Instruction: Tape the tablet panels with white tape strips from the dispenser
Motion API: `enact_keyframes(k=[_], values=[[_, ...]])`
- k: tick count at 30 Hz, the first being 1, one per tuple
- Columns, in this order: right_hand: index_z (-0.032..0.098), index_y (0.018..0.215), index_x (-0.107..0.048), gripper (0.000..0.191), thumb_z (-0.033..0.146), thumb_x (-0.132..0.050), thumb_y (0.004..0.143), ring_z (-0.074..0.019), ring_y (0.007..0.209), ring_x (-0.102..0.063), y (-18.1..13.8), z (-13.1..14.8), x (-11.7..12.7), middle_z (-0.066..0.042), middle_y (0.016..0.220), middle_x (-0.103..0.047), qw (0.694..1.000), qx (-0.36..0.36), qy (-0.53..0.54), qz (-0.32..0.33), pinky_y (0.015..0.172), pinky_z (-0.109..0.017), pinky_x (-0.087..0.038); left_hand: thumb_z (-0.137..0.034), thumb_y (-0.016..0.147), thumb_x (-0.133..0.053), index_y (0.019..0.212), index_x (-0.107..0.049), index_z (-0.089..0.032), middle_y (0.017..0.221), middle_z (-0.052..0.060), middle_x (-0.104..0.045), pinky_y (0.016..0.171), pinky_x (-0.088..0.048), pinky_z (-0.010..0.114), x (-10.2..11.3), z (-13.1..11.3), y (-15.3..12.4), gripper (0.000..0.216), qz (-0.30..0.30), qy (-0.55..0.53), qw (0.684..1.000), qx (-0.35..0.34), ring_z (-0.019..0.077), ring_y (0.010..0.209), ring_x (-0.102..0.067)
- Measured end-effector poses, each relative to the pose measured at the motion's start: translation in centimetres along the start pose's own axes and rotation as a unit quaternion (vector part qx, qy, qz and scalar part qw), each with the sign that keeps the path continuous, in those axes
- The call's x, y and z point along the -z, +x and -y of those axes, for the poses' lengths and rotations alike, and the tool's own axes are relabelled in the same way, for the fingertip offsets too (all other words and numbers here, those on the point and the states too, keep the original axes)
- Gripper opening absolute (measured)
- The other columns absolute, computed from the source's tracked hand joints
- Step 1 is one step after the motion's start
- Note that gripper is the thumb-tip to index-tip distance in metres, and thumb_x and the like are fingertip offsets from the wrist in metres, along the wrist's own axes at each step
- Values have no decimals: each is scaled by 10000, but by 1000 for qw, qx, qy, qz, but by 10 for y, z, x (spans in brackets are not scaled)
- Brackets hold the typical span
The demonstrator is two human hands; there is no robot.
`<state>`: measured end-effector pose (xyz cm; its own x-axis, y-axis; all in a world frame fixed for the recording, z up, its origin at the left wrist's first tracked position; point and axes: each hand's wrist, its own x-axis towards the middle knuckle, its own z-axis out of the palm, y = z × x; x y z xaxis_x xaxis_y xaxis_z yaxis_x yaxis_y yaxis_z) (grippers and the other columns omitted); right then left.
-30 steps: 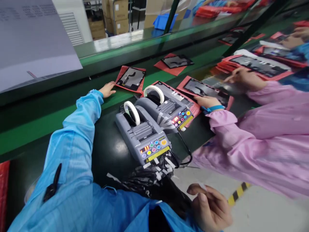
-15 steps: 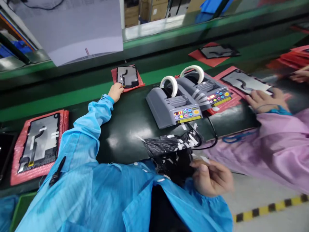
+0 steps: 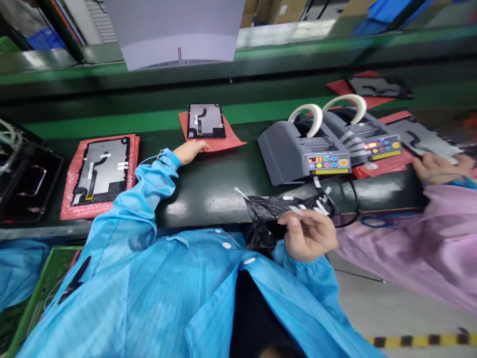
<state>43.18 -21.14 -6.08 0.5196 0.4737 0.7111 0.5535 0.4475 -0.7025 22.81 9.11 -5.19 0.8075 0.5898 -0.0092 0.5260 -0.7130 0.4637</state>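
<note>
My left hand (image 3: 189,151) reaches out in a blue sleeve and rests on the near edge of a red foam sheet (image 3: 227,138) that carries a dark panel (image 3: 205,121) with a flex cable. Its fingers lie on the sheet, partly hidden. My right hand (image 3: 308,233) is curled close to my body and pinches a small strip of white tape (image 3: 297,210). It hovers beside a black plastic bag (image 3: 276,209) with several tape strips stuck to it. Just beyond stands a grey tape dispenser (image 3: 301,151) with a white tape roll.
A second tape dispenser (image 3: 363,134) stands behind the first. At the left a larger panel lies on a red foam pad (image 3: 100,174), with a black tray (image 3: 26,181) beside it. A co-worker in a pink sleeve (image 3: 421,243) has a hand (image 3: 434,166) on another panel at the right.
The view has swung left. My left hand has pulled the red sheet with the panel toward me. My right hand has risen toward the black bag, still pinching tape.
</note>
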Motion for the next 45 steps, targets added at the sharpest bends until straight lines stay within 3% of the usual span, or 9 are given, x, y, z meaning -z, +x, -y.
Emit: enact_keyframes(k=[3, 5, 10, 15, 21, 25, 31, 38, 45], values=[[195, 965, -606, 282, 446, -655, 845, -152, 555, -632, 22, -14, -35, 10, 638, -659, 993, -65, -37, 89, 597, -315, -527, -98, 933, -345, 1216, -601, -198, 1302, 70, -657, 1219, -232, 487, -18, -20, -48, 395, 44, 37, 998, -13, 185, 1305, -549], [198, 1095, -575, 437, 547, -624, 836, -204, 781, -695, 39, -28, -75, -59, 855, -724, 973, -66, -57, 214, 768, -396, -565, -87, 940, -334, 1255, -586, -201, 1361, 84, -622, 1225, -224, 496, -29, -31, -82, 419, 61, 45, 997, -17, 187, 1370, -487], [117, 1444, -383, 791, 514, -641, 810, -348, 1434, -381, 44, -60, -178, -209, 1512, -428, 848, 17, -113, 517, 1169, -572, -314, -167, 958, -429, 1218, -629, -179, 1360, 130, -625, 1192, -318, 527, -49, -39, -158, 328, 58, 29, 997, -31, 238, 1382, -479], [87, 1560, -179, 841, 324, -580, 860, -368, 1482, -287, 13, -60, -199, -191, 1580, -327, 776, 27, -161, 609, 1195, -656, -172, -341, 975, -491, 1052, -700, -155, 1277, 168, -671, 1136, -430, 490, -69, -29, -198, 290, -65, -15, 996, -52, 249, 1305, -558], [125, 1568, -168, 774, 221, -516, 883, -321, 1423, -404, 3, -58, -160, -170, 1509, -456, 770, 60, -123, 623, 1167, -610, -292, -371, 975, -479, 902, -731, -202, 1114, 126, -724, 1001, -530, 427, -65, -32, -207, 313, -129, -11, 991, -20, 217, 1105, -648], [137, 1537, -255, 692, 239, -502, 898, -303, 1372, -465, -3, -56, -141, -164, 1420, -552, 777, 62, -104, 618, 1168, -581, -318, -294, 984, -384, 1071, -706, -180, 1157, 120, -694, 1066, -464, 426, -30, -22, -167, 353, -187, 46, 978, 83, 227, 1145, -604], [90, 1482, -249, 774, 435, -574, 870, -387, 1196, -575, 1, -78, -143, -252, 1331, -552, 896, -60, -183, 400, 1045, -621, -422, -171, 901, -413, 1291, -583, -71, 1368, 163, -588, 1194, -307, 482, -34, 5, -97, 437, -109, 60, 976, 180, 311, 1322, -475], [140, 1393, -244, 789, 441, -676, 805, -238, 787, -686, 3, -134, -166, -116, 998, -655, 941, -138, -129, 280, 799, -491, -577, -259, 956, -404, 1406, -494, -103, 1487, 134, -491, 1260, -186, 472, -64, 12, -105, 485, -134, 51, 968, 205, 298, 1444, -329], [192, 1360, -211, 616, 426, -541, 895, -174, 722, -696, 13, -144, -177, -34, 898, -644, 973, -137, -22, 183, 645, -374, -569, -238, 985, -351, 1480, -423, -132, 1583, 104, -372, 1266, -132, 495, -49, 0, -109, 512, -95, 39, 965, 243, 293, 1508, -215]])
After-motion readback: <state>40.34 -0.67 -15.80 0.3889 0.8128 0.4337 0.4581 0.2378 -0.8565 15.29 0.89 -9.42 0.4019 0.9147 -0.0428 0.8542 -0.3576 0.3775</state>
